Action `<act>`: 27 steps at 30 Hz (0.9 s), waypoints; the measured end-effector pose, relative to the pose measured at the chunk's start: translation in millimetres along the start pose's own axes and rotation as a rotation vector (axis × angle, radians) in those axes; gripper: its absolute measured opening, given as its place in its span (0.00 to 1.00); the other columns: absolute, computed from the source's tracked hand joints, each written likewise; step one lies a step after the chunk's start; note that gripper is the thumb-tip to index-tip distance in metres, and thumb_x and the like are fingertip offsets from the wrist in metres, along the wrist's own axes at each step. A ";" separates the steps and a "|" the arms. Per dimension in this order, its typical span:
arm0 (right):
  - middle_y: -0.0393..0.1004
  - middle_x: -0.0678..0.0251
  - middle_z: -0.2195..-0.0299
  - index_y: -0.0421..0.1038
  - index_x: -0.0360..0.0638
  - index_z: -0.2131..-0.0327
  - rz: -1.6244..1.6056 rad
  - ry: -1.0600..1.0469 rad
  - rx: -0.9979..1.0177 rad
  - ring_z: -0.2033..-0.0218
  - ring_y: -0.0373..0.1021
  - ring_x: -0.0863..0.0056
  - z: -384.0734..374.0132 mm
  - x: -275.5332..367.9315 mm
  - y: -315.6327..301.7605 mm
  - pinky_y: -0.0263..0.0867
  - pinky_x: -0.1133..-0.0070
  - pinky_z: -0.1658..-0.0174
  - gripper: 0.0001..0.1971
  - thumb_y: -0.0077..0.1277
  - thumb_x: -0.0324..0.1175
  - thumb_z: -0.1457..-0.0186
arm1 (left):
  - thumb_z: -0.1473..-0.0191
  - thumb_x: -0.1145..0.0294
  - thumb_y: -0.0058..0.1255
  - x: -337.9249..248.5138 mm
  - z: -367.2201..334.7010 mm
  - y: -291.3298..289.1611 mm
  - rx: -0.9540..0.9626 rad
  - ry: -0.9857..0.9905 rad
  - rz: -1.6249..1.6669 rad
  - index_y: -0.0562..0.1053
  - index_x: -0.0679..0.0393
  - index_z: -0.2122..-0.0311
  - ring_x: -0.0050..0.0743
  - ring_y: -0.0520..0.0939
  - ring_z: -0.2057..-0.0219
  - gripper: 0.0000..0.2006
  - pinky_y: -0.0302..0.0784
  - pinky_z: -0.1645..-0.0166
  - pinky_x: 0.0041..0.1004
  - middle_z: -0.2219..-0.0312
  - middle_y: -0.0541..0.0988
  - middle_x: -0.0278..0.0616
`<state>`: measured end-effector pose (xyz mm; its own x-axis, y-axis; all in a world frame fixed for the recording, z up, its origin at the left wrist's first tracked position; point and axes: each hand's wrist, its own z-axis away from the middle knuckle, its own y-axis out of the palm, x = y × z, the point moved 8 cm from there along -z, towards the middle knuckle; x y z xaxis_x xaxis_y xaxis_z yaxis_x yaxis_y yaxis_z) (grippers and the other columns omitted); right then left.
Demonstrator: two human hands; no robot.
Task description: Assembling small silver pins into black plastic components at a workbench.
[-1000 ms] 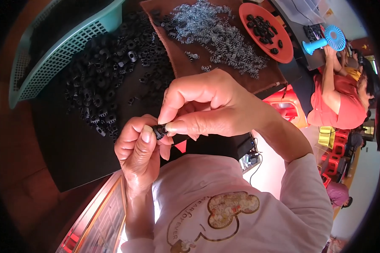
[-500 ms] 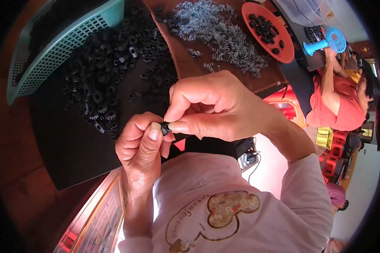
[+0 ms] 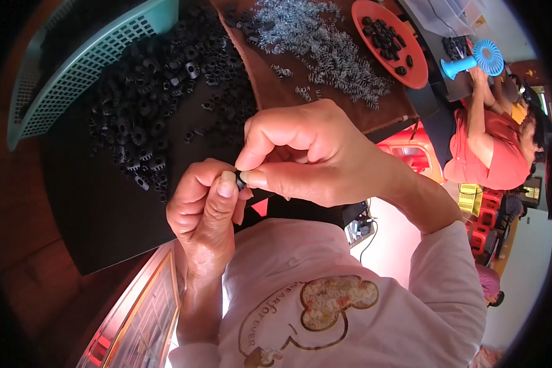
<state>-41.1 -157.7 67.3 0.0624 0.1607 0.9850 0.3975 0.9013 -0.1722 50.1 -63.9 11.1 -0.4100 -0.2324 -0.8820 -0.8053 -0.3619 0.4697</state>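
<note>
A small black plastic part (image 3: 240,180) is pinched between both hands, in front of my chest at the table's near edge. My left hand (image 3: 205,211) grips it from the left with thumb and forefinger. From the right, my right hand (image 3: 316,156) has its thumb and forefinger tips closed on the same part. Most of the part is hidden by the fingertips, so its exact kind cannot be made out. Beyond the hands lies a heap of black plastic parts (image 3: 144,116), some with round holes. A pile of small metal coil springs (image 3: 325,52) is spread farther right.
The springs lie on a brown cloth (image 3: 270,92) over the dark table (image 3: 104,227). A green perforated basket (image 3: 86,70) leans at far left. An orange-red plate (image 3: 418,73) holds black oval pieces. At right, a person in red (image 3: 487,150) sits near a blue fan (image 3: 488,58).
My right fingertips have closed in a little nearer to the left ones. Less of the black part shows between them now. Both hands stay in nearly the same place.
</note>
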 end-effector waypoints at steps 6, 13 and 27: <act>0.75 0.63 0.78 0.69 0.32 0.67 0.043 -0.145 -0.093 0.78 0.72 0.80 -6.9 11.2 -3.0 0.66 0.82 0.75 0.03 0.50 0.22 0.46 | 0.38 0.64 0.48 0.6 -3.9 0.0 0.014 -0.020 0.031 0.72 0.64 0.62 0.15 0.68 0.81 0.11 0.64 0.77 0.17 0.75 0.77 0.38; 0.75 0.62 0.78 0.70 0.34 0.66 0.074 -0.026 -0.056 0.76 0.73 0.76 -6.3 -0.8 -3.6 0.67 0.80 0.72 0.05 0.53 0.25 0.45 | 0.38 0.64 0.48 1.3 -5.7 2.7 0.089 -0.120 -0.003 0.73 0.65 0.63 0.17 0.72 0.79 0.12 0.69 0.72 0.20 0.74 0.78 0.38; 0.64 0.68 0.75 0.70 0.37 0.66 1.071 -0.598 -0.046 0.81 0.67 0.76 5.3 32.0 8.4 0.62 0.79 0.82 0.26 0.68 0.44 0.66 | 0.41 0.72 0.52 1.1 -5.4 3.9 0.022 -0.126 0.117 0.75 0.66 0.64 0.17 0.72 0.73 0.07 0.71 0.64 0.21 0.74 0.77 0.35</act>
<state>-40.7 -142.8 97.3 -0.0478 0.9815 0.1854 0.4360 0.1875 -0.8802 48.8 -70.5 12.2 -0.5506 -0.1559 -0.8201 -0.7576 -0.3191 0.5693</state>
